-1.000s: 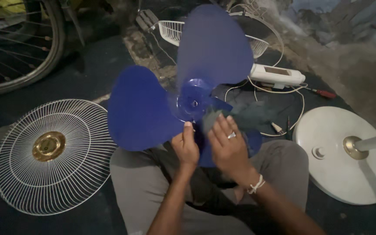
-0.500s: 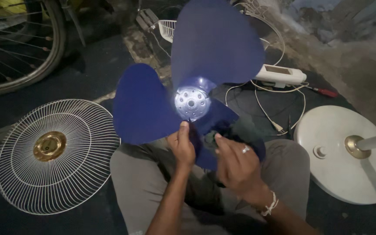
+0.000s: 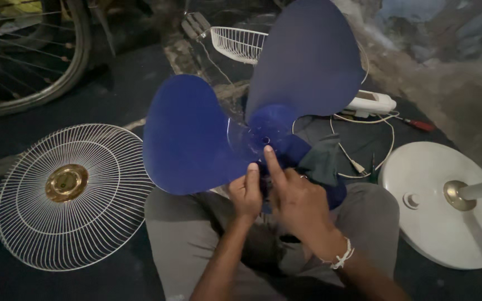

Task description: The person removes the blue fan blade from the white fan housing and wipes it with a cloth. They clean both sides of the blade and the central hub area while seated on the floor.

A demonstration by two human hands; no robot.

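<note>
Blue fan blade [image 3: 207,134], centre frame over the lap, is pinched in the left hand [image 3: 245,192]; the right hand [image 3: 294,198] presses a dark cloth [image 3: 322,159] near its hub, forefinger outstretched, wiping apparently underway.

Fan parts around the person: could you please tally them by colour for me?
Blue: 1, the fan blade, held by the left hand and right hand.
White: 4, the round grille, the basket-shaped grille, the round base and the control housing.
Total: 5.
</note>
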